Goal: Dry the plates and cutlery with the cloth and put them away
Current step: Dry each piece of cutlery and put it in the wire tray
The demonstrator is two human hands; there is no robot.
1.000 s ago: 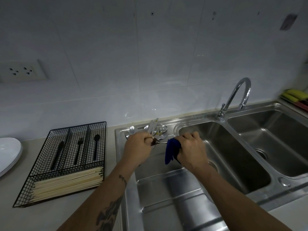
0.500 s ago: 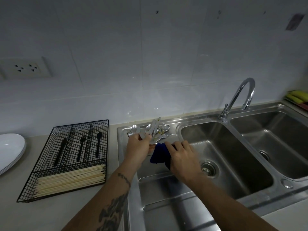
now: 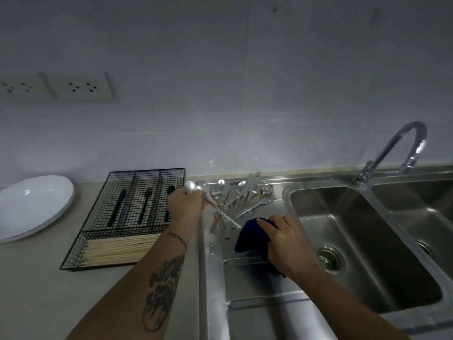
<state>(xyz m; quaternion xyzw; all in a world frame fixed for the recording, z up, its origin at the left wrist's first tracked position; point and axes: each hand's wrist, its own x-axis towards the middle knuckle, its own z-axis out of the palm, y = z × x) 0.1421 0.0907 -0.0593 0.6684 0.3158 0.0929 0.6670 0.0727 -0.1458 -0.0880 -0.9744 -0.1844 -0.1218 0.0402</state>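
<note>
The left hand is curled round a metal spoon, its bowl sticking out above the knuckles and its handle slanting down and right toward the cloth. The hand sits just above the seam where the tabletop meets the left rim of the steel sink unit, right beside the wire cutlery tray.

The right hand grips a dark blue cloth, fingers bunched over its top edge, above the drainboard near the left wall of the nearer basin. The spoon's handle tip reaches to the cloth's upper edge — whether they touch I cannot tell.

A heap of wet silver cutlery lies at the back left corner of the drainboard, spoons and forks leaning against one another.

The tray stands on the tabletop against the sink's left rim: its three rear compartments each hold a black utensil, and the long front compartment is packed with pale chopsticks. A stack of white plates rests at the tabletop's left edge, well apart from the hands. A curved chrome tap rises behind the two basins — sockets are set in the tiled wall above.
</note>
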